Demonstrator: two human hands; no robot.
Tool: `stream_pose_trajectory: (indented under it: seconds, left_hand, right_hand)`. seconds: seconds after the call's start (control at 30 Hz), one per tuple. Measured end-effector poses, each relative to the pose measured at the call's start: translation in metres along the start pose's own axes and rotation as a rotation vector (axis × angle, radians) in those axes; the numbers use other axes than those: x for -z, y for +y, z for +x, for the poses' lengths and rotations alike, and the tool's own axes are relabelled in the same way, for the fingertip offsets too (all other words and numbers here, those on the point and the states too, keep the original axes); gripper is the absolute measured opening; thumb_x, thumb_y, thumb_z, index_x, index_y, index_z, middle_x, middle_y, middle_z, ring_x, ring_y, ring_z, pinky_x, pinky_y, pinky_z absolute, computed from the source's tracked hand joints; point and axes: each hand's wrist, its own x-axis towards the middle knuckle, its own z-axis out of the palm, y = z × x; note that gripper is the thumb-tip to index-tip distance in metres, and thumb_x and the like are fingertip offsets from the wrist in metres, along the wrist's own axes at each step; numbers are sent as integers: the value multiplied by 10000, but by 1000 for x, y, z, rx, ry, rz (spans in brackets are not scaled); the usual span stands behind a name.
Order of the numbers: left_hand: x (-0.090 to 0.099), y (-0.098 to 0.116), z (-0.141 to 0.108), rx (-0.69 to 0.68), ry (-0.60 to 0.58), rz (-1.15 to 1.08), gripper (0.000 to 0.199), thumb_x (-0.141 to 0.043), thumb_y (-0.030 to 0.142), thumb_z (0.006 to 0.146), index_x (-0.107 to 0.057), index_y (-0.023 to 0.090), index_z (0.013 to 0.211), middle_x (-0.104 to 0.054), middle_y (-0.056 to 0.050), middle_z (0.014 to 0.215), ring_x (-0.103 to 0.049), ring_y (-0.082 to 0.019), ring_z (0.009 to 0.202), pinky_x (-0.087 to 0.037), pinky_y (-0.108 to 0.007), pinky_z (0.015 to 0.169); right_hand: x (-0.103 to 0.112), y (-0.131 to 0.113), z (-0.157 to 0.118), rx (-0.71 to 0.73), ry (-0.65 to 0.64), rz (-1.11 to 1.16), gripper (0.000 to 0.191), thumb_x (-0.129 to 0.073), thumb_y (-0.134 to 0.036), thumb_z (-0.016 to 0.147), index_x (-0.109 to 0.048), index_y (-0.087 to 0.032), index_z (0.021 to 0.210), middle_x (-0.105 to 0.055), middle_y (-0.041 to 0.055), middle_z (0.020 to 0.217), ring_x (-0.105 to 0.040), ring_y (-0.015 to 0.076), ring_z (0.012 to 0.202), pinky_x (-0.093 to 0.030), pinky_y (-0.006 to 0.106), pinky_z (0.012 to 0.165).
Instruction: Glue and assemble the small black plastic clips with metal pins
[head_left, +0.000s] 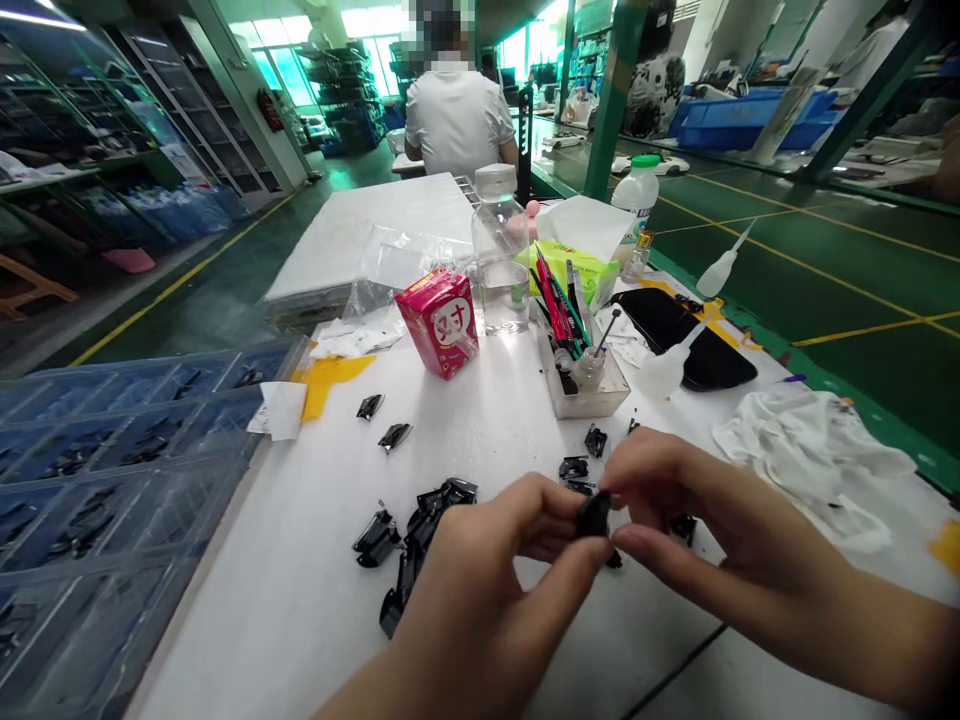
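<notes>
I pinch a small black plastic part (594,515) between the fingertips of my left hand (480,600) and right hand (735,540), held above the white work table (262,640); a loose pile of similar black parts (427,520) lies just left of my grip; a blue compartment tray (225,440) of black parts adjoins the table's left edge.

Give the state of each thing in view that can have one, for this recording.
Left hand: pinching a black plastic part
Right hand: pinching the same part
Clear water bottle: upright, capped, part full
Green-capped white bottle: upright, capped
Pink carton: standing on the bench
White cloth: crumpled
Blue compartment tray: holding black parts
</notes>
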Motion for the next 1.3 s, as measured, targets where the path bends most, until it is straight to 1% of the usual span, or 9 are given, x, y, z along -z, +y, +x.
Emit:
stream_pose_trajectory:
  seconds: [0.17, 0.3, 0.4, 0.5, 0.7, 0.8, 0.93, 1.13, 1.3]
  left_hand:
    - [33, -10, 19, 152, 149, 351, 191, -616, 381, 959, -665, 205, 1015, -795, -18, 944, -763, -202, 859, -601, -289, 755]
    - [64, -25, 30, 208, 291, 658, 193, -595, 321, 935, -704, 163, 953, -756, -127, 1034, -676, -361, 1020, -503, -531, 923]
    - [74, -30, 33, 196, 301, 777, 211, -575, 268, 925, -715, 138, 1017, -737, -147, 1083, -596, -390, 1116, -434, -556, 996]
    - [76, -24, 29, 172, 275, 833, 296, -525, 269, 945, -673, 124, 1157, -700, -151, 1201, -550, -376, 1183, -408, -533, 1031]
    - [73, -10, 11, 180, -137, 780, 189, -603, 305, 882, -704, 259, 1035, -743, -20, 1079, -674, -265, 985, -521, -397, 853]
    - [71, -12, 10, 175, -217, 788, 249, -528, 175, 858, -689, 236, 1038, -726, -42, 1086, -667, -269, 1031, -514, -414, 891]
    - [66, -16, 16, 160, -218, 812, 253, -501, 116, 802, -663, 208, 973, -701, -68, 1033, -655, -294, 1010, -517, -445, 864]
    - [64, -21, 20, 112, -143, 778, 198, -477, 182, 904, -662, 199, 973, -729, -81, 1022, -686, -305, 949, -521, -462, 835]
    - [59, -14, 21, 87, 36, 694, 328, -417, 267, 995, -690, 183, 1158, -725, -115, 1170, -682, -300, 1057, -513, -454, 916]
  right_hand:
    - [4, 2, -5, -49, 61, -105, 177, -453, -371, 1073, -448, -373, 1251, -619, 31, 966, -688, 181, 802, -472, 180, 440]
    - [3, 5, -5, -51, 43, -125, 201, -444, -360, 1076, -445, -364, 1277, -638, 43, 982, -693, 180, 793, -484, 183, 448]
    - [-1, 6, -7, -33, 43, -139, 222, -430, -351, 1077, -438, -355, 1298, -661, 47, 1003, -682, 170, 758, -508, 199, 479]
    - [-2, 6, -6, 17, 46, -179, 229, -424, -330, 1073, -435, -346, 1301, -671, 43, 992, -692, 166, 745, -515, 197, 486]
    - [1, 6, -3, 51, 24, -196, 267, -448, -252, 1051, -426, -327, 1306, -656, 44, 999, -694, 149, 723, -509, 178, 478]
    - [4, 7, -2, 41, 24, -182, 280, -459, -237, 1042, -430, -320, 1309, -655, 44, 993, -671, 140, 683, -483, 179, 452]
    - [17, 8, 5, 61, 142, -193, 300, -502, -208, 1015, -476, -320, 1293, -632, 18, 955, -655, 136, 695, -496, 190, 484]
    - [59, 30, 26, -18, 664, -226, 269, -633, -281, 932, -487, -296, 1159, -432, -11, 868, -471, 149, 643, -452, 253, 462]
    - [85, 63, 33, -156, 630, -278, 451, -736, -371, 840, -411, -267, 1134, -481, 22, 990, -517, 145, 666, -494, 294, 538]
